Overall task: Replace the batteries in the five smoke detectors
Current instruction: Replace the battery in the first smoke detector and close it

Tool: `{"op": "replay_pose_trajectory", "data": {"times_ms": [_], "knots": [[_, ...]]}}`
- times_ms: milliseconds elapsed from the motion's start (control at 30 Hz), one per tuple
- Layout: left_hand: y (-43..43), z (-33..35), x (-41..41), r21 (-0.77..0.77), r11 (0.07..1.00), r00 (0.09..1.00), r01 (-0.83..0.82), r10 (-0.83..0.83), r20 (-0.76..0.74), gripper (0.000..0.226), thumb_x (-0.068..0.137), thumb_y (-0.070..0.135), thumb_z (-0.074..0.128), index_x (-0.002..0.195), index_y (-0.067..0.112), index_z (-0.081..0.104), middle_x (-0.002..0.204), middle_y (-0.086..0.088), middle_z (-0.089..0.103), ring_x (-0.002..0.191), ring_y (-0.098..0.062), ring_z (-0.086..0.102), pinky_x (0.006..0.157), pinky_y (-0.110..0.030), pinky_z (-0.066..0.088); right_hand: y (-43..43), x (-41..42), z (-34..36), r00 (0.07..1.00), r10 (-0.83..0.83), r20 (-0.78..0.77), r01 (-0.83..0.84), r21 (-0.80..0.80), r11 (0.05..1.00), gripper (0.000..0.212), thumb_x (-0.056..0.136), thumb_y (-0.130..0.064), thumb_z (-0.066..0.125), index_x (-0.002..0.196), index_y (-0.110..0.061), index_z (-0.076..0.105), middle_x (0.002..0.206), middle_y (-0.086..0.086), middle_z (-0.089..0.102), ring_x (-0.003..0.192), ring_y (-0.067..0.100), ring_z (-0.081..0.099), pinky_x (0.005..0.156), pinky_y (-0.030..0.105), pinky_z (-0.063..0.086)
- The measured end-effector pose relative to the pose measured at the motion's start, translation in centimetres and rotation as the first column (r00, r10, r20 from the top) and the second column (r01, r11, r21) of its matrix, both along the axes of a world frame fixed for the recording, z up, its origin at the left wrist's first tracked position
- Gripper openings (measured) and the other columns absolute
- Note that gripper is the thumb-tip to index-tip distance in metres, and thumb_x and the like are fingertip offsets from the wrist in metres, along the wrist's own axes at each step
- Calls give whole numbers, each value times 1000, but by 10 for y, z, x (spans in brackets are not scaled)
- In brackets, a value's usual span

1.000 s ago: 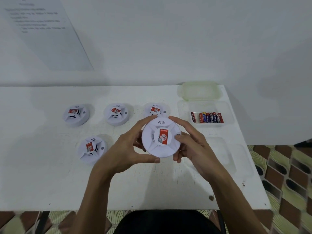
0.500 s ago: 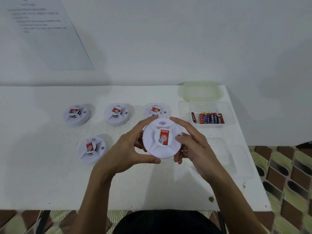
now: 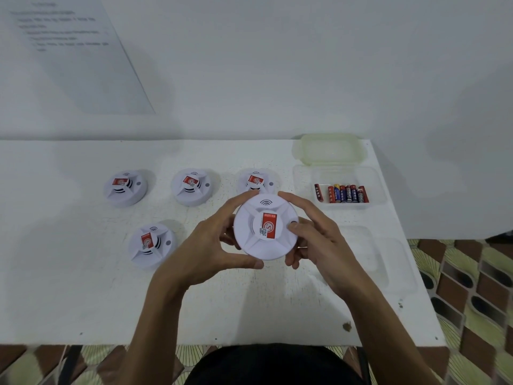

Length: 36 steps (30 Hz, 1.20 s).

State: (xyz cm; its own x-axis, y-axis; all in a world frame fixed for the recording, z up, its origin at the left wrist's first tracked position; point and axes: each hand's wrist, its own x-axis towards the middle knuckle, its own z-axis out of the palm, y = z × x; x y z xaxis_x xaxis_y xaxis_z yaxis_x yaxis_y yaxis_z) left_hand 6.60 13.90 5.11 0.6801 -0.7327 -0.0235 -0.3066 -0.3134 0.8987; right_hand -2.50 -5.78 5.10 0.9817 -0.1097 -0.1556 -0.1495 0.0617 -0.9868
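While both hands, left hand (image 3: 213,245) and right hand (image 3: 319,243), gripped one smoke detector (image 3: 266,227) above the worktop (image 3: 83,287) | four detectors (image 3: 125,188) lay unopened | batteries (image 3: 342,193) waited in their tray (image 3: 380,190) | progress: barely begun

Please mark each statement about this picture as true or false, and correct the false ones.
1. Both hands hold one smoke detector. True.
2. Four other detectors lie on the table. True.
3. The batteries lie loose on the table. False: they lie in a clear container.
4. The held detector is open, with its batteries showing. False: its labelled front faces the camera, and no batteries show.
5. The left hand grips the detector's left side, the right hand its right side. True.
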Motion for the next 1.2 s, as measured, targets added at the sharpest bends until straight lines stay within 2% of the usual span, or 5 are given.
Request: {"op": "replay_pose_trajectory", "data": {"times_ms": [200,333,433,767,1200], "knots": [[0,1,1,-5,1000,1000,2,-2,-5,93,68,34,83,141,43,26,131,31,45,112,-6,53,81,-18,51,-3,0,8,996,79,-39,-82,-99,992,54,96,-14,58,140,-42,43,112,-1,68,68,20,64,66,31,56],[1,2,0,-22,1000,1000,4,-4,-20,94,68,31,84,142,41,26,133,28,46,113,-7,54,82,-20,52,-11,-4,9,978,207,-39,-211,-152,966,84,82,-7,76,142,-49,33,131,-22,56,110,7,62,80,30,58],[1,4,0,-23,1000,1000,-3,3,-18,95,67,31,83,142,42,26,131,32,46,114,-2,53,82,-18,52,-11,-2,8,970,241,-41,-244,-156,957,92,79,-5,79,139,-55,30,129,-33,52,117,-1,56,86,22,55],[2,5,-2,-9,1000,1000,22,-23,-16,97,69,31,82,143,43,22,133,36,42,115,0,51,84,-17,51,-12,-2,6,971,235,-33,-237,-64,969,93,78,5,76,144,-45,33,126,-5,65,111,24,66,89,39,58],[2,4,-2,-16,999,1000,27,-27,-12,96,70,34,81,143,43,20,138,34,38,121,0,47,85,-15,49,-12,-2,1,971,237,-19,-238,-80,968,91,79,2,76,141,-48,33,123,-16,65,111,22,66,84,30,57]]}}
